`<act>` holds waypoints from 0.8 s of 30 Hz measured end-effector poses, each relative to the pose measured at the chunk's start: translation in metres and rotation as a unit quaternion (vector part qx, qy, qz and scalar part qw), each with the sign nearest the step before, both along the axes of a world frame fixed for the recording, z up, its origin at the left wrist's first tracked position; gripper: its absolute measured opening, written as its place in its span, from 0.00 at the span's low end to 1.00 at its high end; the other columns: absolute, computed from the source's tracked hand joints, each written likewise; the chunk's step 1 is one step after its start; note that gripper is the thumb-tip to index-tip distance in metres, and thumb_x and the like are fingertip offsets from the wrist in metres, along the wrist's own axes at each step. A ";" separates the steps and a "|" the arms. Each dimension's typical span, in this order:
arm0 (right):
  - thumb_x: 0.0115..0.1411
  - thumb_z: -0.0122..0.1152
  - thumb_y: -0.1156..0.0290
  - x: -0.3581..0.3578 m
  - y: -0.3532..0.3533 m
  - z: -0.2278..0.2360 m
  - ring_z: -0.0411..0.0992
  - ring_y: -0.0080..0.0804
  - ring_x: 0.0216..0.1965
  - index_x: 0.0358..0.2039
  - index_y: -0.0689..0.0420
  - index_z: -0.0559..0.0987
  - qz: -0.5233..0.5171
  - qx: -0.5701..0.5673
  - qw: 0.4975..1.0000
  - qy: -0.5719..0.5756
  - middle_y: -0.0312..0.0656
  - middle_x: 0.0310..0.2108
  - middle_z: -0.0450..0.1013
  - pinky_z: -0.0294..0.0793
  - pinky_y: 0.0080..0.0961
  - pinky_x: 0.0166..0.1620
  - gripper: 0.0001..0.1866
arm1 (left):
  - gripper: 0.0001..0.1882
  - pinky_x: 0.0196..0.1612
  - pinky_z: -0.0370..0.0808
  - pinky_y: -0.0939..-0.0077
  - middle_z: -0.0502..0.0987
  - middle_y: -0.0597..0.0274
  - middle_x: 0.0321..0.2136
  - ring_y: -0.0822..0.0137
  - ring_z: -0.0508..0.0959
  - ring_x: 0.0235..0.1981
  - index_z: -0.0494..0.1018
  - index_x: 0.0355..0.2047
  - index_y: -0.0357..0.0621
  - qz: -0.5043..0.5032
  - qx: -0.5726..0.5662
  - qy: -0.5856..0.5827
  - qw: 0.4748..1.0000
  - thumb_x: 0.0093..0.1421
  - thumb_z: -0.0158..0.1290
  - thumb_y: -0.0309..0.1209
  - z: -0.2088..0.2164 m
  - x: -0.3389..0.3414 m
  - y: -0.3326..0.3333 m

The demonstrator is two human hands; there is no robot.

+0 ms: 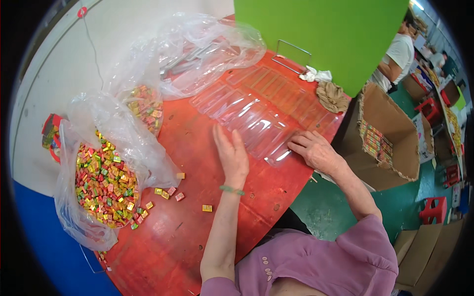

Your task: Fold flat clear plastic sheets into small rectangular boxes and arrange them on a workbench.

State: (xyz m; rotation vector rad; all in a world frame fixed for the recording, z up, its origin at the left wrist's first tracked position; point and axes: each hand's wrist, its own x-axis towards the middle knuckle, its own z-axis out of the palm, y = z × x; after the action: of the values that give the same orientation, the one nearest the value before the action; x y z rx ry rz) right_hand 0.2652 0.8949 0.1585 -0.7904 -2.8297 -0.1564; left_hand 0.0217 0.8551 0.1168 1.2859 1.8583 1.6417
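My left hand (230, 154) is held upright with its fingers stretched out, at the left end of a row of clear plastic trays (254, 123). Nothing shows in its palm. At the row's near right end, my right hand (316, 150) rests its slightly bent, parted fingers against the nearest tray; it appears to touch without gripping. The trays lie side by side on the red table (197, 167). Left of my left hand, an open clear bag (84, 234) spills small foil-wrapped sweets (106, 182) in yellow, red and green. A few loose sweets (207, 208) lie nearer.
Another bag of sweets (145, 106) and a large crumpled plastic bag (207, 54) lie farther back. A green panel (316, 34) borders the far side, with a brown cloth (332, 97) beside it. A cardboard box (360, 158) stands right; a co-worker (397, 54) is beyond.
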 end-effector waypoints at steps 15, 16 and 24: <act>0.49 0.53 0.77 -0.123 0.140 0.068 0.70 0.49 0.40 0.38 0.63 0.75 0.089 -0.107 0.984 0.110 0.49 0.36 0.73 0.70 0.39 0.46 0.14 | 0.35 0.66 0.44 0.51 0.46 0.29 0.63 0.36 0.46 0.65 0.48 0.61 0.25 -0.005 -0.046 0.055 0.997 0.66 0.43 0.42 0.013 0.023 0.050; 0.51 0.52 0.76 -0.149 0.168 0.073 0.70 0.48 0.39 0.38 0.63 0.76 0.127 -0.108 0.976 0.142 0.49 0.36 0.73 0.70 0.39 0.45 0.12 | 0.35 0.66 0.44 0.51 0.46 0.29 0.63 0.36 0.46 0.65 0.48 0.61 0.25 -0.004 -0.049 0.046 0.998 0.66 0.43 0.42 0.022 0.014 0.058; 0.51 0.49 0.77 -0.338 0.302 0.028 0.75 0.49 0.41 0.37 0.60 0.80 0.003 -0.187 0.964 0.188 0.53 0.37 0.76 0.73 0.40 0.45 0.14 | 0.26 0.57 0.66 0.63 0.62 0.37 0.57 0.49 0.62 0.60 0.59 0.57 0.27 0.100 0.006 0.006 0.995 0.63 0.48 0.32 0.024 -0.123 0.108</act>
State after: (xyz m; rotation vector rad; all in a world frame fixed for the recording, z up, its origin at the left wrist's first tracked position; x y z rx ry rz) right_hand -0.0733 1.1967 0.1867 -0.7806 -2.5228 0.4916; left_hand -0.1010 0.9631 0.1410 1.1475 2.0435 1.7490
